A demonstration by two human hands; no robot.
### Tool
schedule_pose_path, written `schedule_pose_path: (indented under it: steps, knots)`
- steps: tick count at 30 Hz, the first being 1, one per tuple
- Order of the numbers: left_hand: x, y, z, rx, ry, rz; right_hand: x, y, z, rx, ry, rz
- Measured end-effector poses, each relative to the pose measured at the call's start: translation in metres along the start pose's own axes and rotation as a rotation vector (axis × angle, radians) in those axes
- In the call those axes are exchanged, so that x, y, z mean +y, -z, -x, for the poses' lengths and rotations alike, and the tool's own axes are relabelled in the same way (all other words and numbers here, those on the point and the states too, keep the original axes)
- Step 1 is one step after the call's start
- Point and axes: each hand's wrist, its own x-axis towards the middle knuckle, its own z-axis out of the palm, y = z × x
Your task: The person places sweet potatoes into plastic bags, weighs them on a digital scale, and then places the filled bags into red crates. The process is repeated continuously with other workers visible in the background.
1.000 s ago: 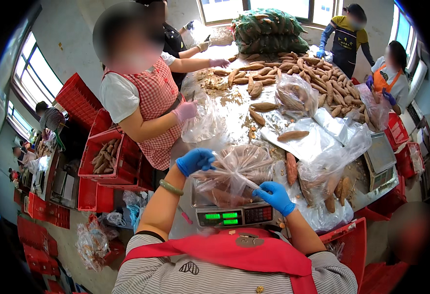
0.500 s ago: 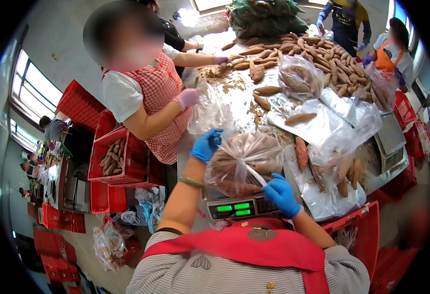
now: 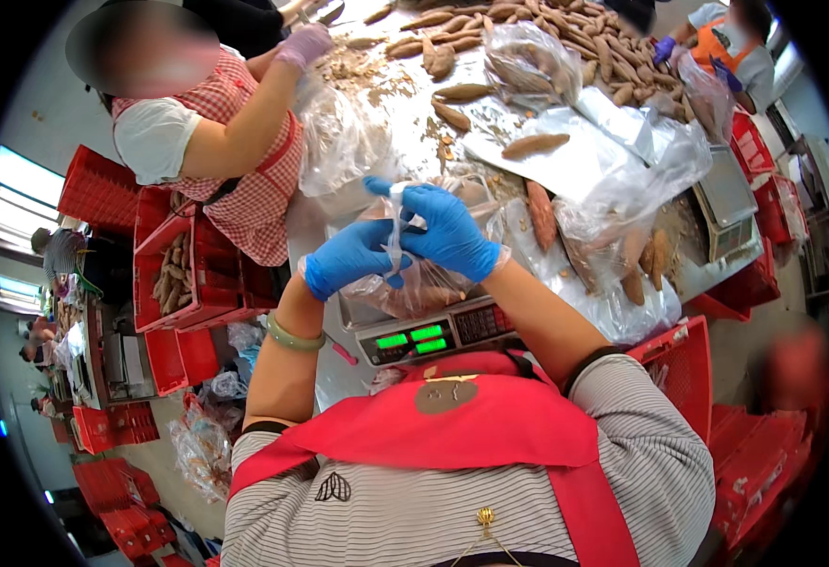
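Observation:
A clear plastic bag (image 3: 424, 295) full of sweet potatoes sits on a digital scale (image 3: 485, 322) with lit green displays, right in front of me. Above it, both gloved hands meet at the twisted white top of the bag (image 3: 395, 225). My left hand (image 3: 353, 255), in a blue glove, has its fingers curled around the lower part of that twist. From the other side, my right hand (image 3: 449, 232), also blue-gloved, pinches the twist with bent fingers. The hands cover part of the bag.
A heap of sweet potatoes (image 3: 613, 52) covers the far table. Flat plastic bags (image 3: 613, 180) and a second scale (image 3: 724, 203) lie to the right. A co-worker in a checked apron (image 3: 263, 203) stands at the left, beside red crates (image 3: 208, 283).
Both hands have come together over the bag and now hold its twisted top; before, they were apart on either side. The co-worker's arm has risen, and the view has shifted.

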Motion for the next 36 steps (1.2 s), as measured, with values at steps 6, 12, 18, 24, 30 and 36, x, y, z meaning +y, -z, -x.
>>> schedule_pose_path:
  steps: [6,12,18,24,30,36]
  knots:
    - [-0.098,0.126,-0.061,0.65,0.002,-0.105,0.008,0.013,0.066,-0.054,-0.276,0.418]
    - [-0.119,0.093,-0.081,0.614,0.158,-0.056,0.001,0.004,0.128,-0.141,-0.383,0.231]
    - [-0.093,0.108,-0.047,0.375,0.132,-0.09,0.006,0.027,0.117,0.258,-0.477,-0.006]
    - [-0.021,0.026,-0.022,0.539,-0.266,-0.164,0.035,-0.029,0.038,-0.084,-0.041,0.987]
    - [0.037,-0.069,-0.034,0.503,-0.496,-0.415,-0.004,-0.014,0.025,0.255,-0.112,0.769]
    - [0.085,-0.138,0.001,0.449,-0.927,-0.621,-0.07,0.033,0.066,0.368,-0.143,0.607]
